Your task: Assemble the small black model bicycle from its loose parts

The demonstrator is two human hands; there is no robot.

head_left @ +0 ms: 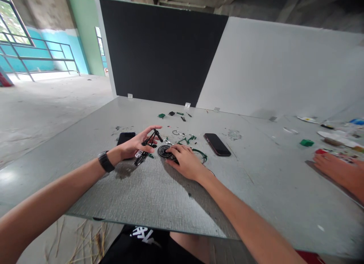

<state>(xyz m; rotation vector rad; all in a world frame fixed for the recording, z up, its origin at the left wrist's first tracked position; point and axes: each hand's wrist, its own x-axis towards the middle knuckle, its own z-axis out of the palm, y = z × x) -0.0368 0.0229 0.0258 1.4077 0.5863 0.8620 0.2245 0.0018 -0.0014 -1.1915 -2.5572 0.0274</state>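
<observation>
The frame (155,136) is grasped over the desk (136,196) by the left hand (138,142), seemingly for steadiness, while the wheel (163,151) beside it is touched by the right hand (186,161), its grip indiscernible.

looks like a rough workshop inside a big bare industrial-type building to me. small loose parts (162,116) lie scattered beyond the fingers (174,150), and behind those a black panel (162,52) and a white panel (278,67) stand along the back of a shared worktop (264,188). another person's hand (332,166) is on it, well right of the fingers. far off to their left: concrete floor (57,101), metal railing (48,59), patchy blue-painted wall (66,36). raw concrete beams (261,4) way above the fingers too.
</observation>
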